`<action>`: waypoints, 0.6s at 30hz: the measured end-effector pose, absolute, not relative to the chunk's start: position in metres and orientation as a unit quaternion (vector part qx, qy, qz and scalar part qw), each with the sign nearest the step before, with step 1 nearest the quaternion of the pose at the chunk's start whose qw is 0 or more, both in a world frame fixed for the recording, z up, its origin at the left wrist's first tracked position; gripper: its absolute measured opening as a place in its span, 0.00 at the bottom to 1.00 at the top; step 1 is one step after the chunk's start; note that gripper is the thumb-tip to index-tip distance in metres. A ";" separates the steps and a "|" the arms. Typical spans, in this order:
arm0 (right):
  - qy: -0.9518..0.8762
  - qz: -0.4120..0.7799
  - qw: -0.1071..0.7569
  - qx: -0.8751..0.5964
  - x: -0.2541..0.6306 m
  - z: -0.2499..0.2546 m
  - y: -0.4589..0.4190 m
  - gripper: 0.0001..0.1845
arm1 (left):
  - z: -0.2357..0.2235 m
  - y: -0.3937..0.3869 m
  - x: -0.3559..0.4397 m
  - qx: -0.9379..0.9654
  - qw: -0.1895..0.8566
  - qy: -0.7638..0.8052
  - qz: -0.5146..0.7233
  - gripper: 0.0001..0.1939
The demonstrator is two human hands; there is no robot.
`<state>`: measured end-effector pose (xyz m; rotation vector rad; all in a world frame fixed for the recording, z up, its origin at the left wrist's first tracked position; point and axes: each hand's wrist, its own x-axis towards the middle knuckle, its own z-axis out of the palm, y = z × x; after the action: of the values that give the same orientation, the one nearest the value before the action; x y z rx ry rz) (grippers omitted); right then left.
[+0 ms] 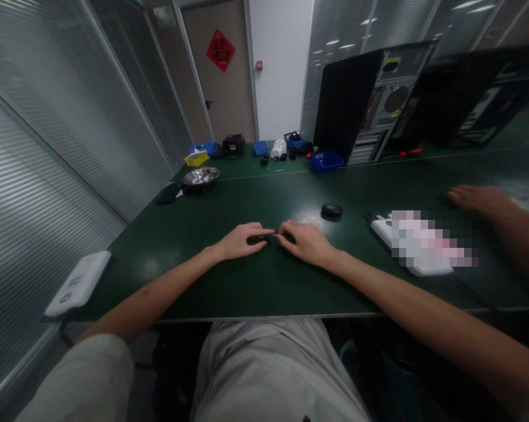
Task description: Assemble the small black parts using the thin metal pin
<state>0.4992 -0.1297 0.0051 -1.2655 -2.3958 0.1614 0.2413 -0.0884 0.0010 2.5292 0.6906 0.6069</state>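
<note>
Grip, L hand [235, 243]: thumb + fingers closed on small dk item [268, 240], ctr of frame; item mostly hidden by fingers, type unclear. Grip, R hand [307, 242]: fingers curled, thumb + index tips close tog. right by item's R end; can't tell if they pinch it. Both hands low over green surface [290, 293], tips nearly meeting.

Blk rounded obj [331, 210] just up-right of R hand, apart from it. Further R: white device [417, 252], partly pixelated, w/ cable. Another person's hand [481, 199] at R of frame, up-right of device, blurry. Lower L: white block [78, 283] w/ cable, near surface edge.

Upper-L of ctr: metal bowl [194, 179] w/ small stuff in it, flat blk item [169, 193] beside it; yellow tray [196, 160] behind. Top ctr: blue tray [328, 168] next to upright PC tower [347, 105], upper R. Door [229, 99] w/ red diamond sign [221, 51], upper L of ctr.
</note>
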 end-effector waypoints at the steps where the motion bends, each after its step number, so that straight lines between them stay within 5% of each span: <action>1: -0.863 0.058 0.207 -0.457 0.500 0.005 -0.129 0.11 | 0.001 -0.089 0.242 0.922 0.206 0.247 0.215 0.22; 9: -0.866 0.021 0.141 -0.479 0.501 0.008 -0.128 0.10 | -0.002 -0.091 0.244 0.948 0.130 0.233 0.172 0.23; 18: -0.820 0.004 0.133 -0.556 0.511 0.013 -0.124 0.13 | 0.004 -0.092 0.242 0.925 0.210 0.235 0.213 0.17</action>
<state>0.5115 -0.1238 0.0128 -1.6132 -2.3792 0.0125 0.2423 -0.0924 0.0035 2.5707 0.6547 0.5923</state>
